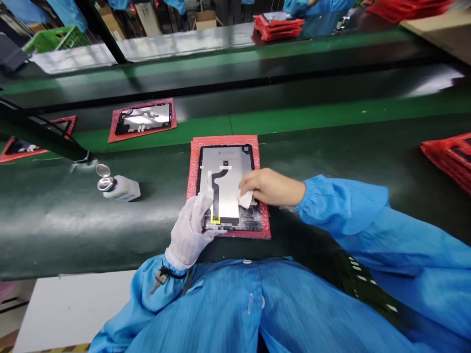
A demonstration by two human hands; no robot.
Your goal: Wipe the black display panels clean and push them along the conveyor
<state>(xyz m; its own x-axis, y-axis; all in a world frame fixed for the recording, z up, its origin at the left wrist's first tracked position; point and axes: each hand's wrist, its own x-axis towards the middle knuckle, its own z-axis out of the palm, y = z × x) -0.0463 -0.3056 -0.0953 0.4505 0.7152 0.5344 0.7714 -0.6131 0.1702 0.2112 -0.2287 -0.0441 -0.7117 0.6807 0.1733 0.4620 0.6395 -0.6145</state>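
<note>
A tablet screen panel (pixel 233 191) lies back side up on red bubble wrap (pixel 265 215), showing a silver plate, a black flex cable and a yellow-marked connector. My left hand (pixel 189 228), in a white striped glove, grips the panel's lower left corner, fingers on the left edge and thumb along the bottom. In my bare right hand (pixel 263 185), closed fingers pinch a small white wipe (pixel 246 198) against the right side of the silver plate. The part of the wipe inside the fingers is hidden.
A dispenser bottle (pixel 123 189) with its lid up stands on the dark green bench at left. Beyond it, another panel (pixel 145 119) lies on red wrap, near a dark post (pixel 40 127). Red-wrapped stacks (pixel 452 157) sit at right and at the back (pixel 277 27).
</note>
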